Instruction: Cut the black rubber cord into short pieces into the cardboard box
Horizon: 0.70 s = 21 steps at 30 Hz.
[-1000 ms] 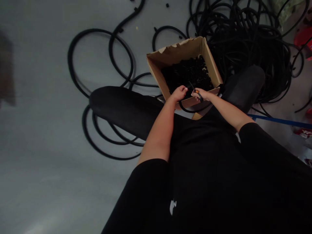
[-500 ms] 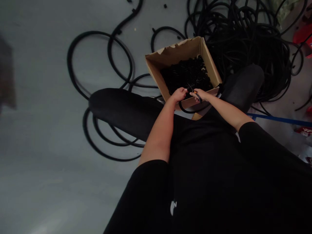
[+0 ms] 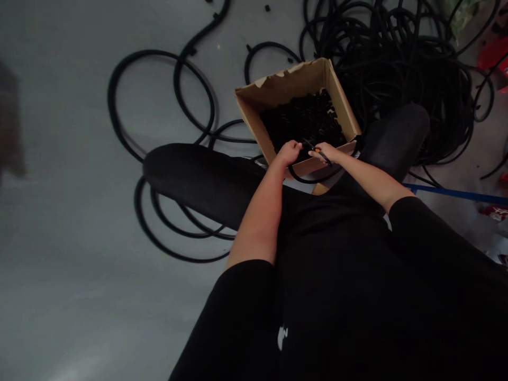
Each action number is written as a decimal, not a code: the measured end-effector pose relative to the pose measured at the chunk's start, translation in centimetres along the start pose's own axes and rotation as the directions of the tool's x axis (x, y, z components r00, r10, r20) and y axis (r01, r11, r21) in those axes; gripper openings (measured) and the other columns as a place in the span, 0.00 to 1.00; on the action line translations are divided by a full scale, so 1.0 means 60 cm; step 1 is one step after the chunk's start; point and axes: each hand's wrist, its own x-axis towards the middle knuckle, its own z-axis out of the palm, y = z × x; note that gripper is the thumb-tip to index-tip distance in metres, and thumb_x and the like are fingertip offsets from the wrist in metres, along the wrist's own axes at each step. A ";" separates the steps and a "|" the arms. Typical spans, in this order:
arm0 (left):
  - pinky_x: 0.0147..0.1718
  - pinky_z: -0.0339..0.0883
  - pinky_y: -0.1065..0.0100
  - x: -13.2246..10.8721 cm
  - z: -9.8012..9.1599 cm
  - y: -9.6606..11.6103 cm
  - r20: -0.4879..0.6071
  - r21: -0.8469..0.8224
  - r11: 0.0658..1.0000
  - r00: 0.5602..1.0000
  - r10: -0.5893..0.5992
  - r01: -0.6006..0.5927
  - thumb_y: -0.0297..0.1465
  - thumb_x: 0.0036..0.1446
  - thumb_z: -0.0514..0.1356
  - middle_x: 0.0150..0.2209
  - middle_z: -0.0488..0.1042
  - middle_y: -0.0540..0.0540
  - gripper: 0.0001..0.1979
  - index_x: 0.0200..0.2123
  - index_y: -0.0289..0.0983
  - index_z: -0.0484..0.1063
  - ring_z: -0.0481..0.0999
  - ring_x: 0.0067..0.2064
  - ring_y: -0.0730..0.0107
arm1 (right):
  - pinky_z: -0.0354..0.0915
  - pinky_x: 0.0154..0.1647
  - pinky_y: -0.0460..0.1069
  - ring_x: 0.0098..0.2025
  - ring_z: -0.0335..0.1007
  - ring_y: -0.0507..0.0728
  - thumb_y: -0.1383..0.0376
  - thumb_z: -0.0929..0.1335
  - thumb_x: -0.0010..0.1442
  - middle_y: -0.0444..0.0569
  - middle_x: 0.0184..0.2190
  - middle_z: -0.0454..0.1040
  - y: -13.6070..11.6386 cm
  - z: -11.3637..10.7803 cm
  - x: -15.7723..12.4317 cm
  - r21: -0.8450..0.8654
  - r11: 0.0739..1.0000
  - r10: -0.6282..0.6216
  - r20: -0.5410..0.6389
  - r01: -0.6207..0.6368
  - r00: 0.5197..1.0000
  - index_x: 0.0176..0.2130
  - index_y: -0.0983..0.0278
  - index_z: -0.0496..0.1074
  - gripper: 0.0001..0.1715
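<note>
Over the near side of an open cardboard box (image 3: 257, 124), my left hand (image 3: 290, 152) is closed round a black hose (image 3: 305, 181), which loops down in front of the box's near wall. Just to the right, my right hand (image 3: 326, 152) grips scissors (image 3: 318, 151) with black and orange handles. The blades point up and left toward the fingers of my left hand, close to the hose end. Many short black pieces (image 3: 304, 119) cover the bottom of the box. Whether the blades touch the hose is too small to tell.
A large tangle of black hose (image 3: 408, 69) lies behind and right of the box. More hose loops (image 3: 111, 100) spread over the grey floor (image 3: 63, 222) at the left. My legs flank the box. A blue strip (image 3: 456, 193) and red items lie at the right.
My left hand has shifted slightly left. The scissors have turned a little in my right hand, with their blades now lying flatter. The box and hose loops look much the same.
</note>
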 end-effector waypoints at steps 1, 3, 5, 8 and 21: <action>0.47 0.64 0.63 -0.002 -0.001 0.002 -0.035 0.043 0.999 0.999 0.010 -0.009 0.30 0.81 0.62 0.32 0.70 0.49 0.15 0.35 0.42 0.70 0.68 0.39 0.61 | 0.60 0.21 0.40 0.20 0.65 0.49 0.62 0.83 0.84 0.35 0.19 0.66 0.000 0.000 -0.001 -0.001 1.000 0.004 0.007 -0.004 1.000 0.39 0.59 0.67 0.27; 0.48 0.65 0.62 -0.009 -0.003 0.011 -0.055 0.079 0.997 0.998 -0.018 0.022 0.30 0.81 0.62 0.32 0.70 0.49 0.15 0.35 0.41 0.73 0.70 0.40 0.61 | 0.62 0.22 0.40 0.21 0.67 0.50 0.64 0.83 0.83 0.35 0.19 0.67 -0.001 0.000 -0.002 0.013 1.000 0.005 0.029 -0.006 1.000 0.39 0.58 0.67 0.27; 0.44 0.64 0.63 -0.018 -0.005 0.022 0.023 0.006 0.996 0.996 -0.085 0.085 0.31 0.82 0.61 0.29 0.67 0.51 0.15 0.37 0.40 0.75 0.67 0.35 0.62 | 0.63 0.22 0.40 0.21 0.67 0.50 0.67 0.82 0.83 0.34 0.20 0.68 0.000 -0.001 -0.001 0.035 0.999 -0.001 0.043 -0.001 0.999 0.41 0.59 0.68 0.24; 0.34 0.55 0.66 -0.031 -0.009 0.035 0.159 -0.145 0.970 0.972 -0.174 0.197 0.33 0.85 0.59 0.26 0.60 0.55 0.16 0.38 0.39 0.76 0.57 0.27 0.69 | 0.61 0.22 0.40 0.20 0.65 0.48 0.71 0.79 0.84 0.33 0.21 0.67 0.001 -0.005 0.002 0.021 1.000 -0.022 0.017 0.022 1.000 0.42 0.60 0.70 0.19; 0.25 0.51 0.73 -0.036 -0.009 0.043 0.113 -0.256 0.930 0.963 -0.244 0.265 0.31 0.90 0.58 0.24 0.60 0.56 0.22 0.36 0.38 0.74 0.56 0.22 0.77 | 0.65 0.30 0.43 0.24 0.72 0.51 0.67 0.80 0.82 0.37 0.20 0.71 -0.015 -0.016 -0.014 -0.236 0.972 -0.003 0.023 0.008 1.000 0.37 0.61 0.72 0.21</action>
